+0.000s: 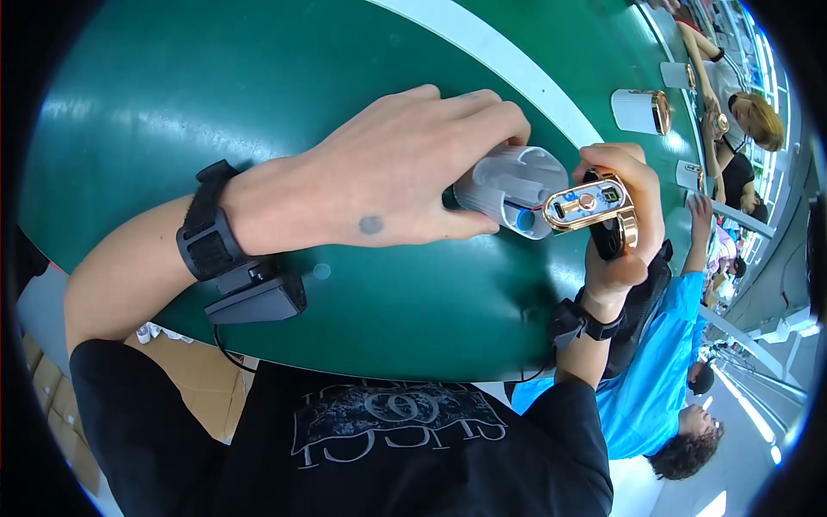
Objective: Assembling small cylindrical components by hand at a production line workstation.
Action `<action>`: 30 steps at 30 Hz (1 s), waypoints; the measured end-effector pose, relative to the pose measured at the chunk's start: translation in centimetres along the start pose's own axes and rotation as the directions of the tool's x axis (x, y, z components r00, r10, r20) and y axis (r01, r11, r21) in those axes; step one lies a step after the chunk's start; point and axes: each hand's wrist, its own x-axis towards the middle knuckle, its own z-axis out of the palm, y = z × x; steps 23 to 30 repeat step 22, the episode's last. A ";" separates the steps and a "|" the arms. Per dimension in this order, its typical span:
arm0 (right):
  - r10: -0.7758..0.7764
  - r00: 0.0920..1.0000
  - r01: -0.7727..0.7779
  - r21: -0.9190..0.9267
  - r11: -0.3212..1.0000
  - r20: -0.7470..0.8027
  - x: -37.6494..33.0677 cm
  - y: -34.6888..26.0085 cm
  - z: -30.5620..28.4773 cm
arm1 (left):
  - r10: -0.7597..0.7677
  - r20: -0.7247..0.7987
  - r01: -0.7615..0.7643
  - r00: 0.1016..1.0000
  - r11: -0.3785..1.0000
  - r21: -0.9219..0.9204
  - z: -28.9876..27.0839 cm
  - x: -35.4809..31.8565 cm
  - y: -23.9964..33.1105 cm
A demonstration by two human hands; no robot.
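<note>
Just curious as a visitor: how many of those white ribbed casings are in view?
4: one white casing held in the left hand, and three casings standing along the belt's far right. More may be hidden behind the workers.

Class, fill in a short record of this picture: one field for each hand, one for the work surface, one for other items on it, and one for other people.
Left hand: grips a pale grey ribbed casing over the table
Right hand: holds a gold-framed black part at the casing's open end
Surface: green table with a white stripe
Other items: finished white-and-gold unit farther along
Others: person in a blue shirt alongside
</note>
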 end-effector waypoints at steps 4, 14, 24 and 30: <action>-0.014 0.999 0.010 -0.080 0.997 -0.051 1.0 -0.8 1.4 | -0.036 -0.043 0.031 0.998 0.993 -0.115 0.3 0.2 -0.3; -0.070 0.994 0.060 -0.121 0.991 -0.078 2.5 -1.2 3.4 | -0.161 0.027 0.147 0.987 0.810 -0.568 -0.1 0.8 1.5; -0.058 0.994 0.034 -0.236 0.971 -0.092 2.8 -0.6 3.2 | -0.320 0.112 0.320 0.941 0.732 -0.601 -1.4 1.6 2.0; -0.058 0.994 0.034 -0.236 0.971 -0.092 2.8 -0.6 3.2 | -0.320 0.112 0.320 0.941 0.732 -0.601 -1.4 1.6 2.0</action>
